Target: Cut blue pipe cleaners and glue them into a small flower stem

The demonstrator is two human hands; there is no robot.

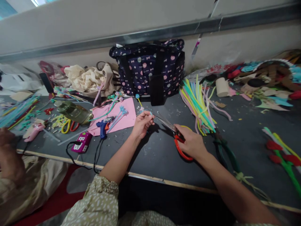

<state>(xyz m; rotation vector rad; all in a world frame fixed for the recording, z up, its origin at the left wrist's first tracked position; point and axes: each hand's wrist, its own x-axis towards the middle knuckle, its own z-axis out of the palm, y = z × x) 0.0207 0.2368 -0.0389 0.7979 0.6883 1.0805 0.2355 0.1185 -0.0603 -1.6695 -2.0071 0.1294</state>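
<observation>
Over the middle of the dark table, my left hand (143,124) pinches a small light-blue fuzzy piece (151,113), likely pipe cleaner; most of it is hidden by the fingers. My right hand (191,142) is closed round the handles of scissors (166,122) with red and yellow grips. Their blades point left, with the tips close to my left fingertips. Left of my hands, a pink sheet (127,114) lies flat under blue-tipped stems (121,114) and a blue glue gun (102,128). A bundle of coloured pipe cleaners (198,106) lies beyond my right hand.
A dark patterned bag (150,67) stands against the wall, a black phone (156,90) leaning on it. Green-handled pliers (225,150) lie right of my forearm. A purple power socket (81,142) with cords and a bottle (74,112) are at left. A co-worker's hand (6,138) shows far left.
</observation>
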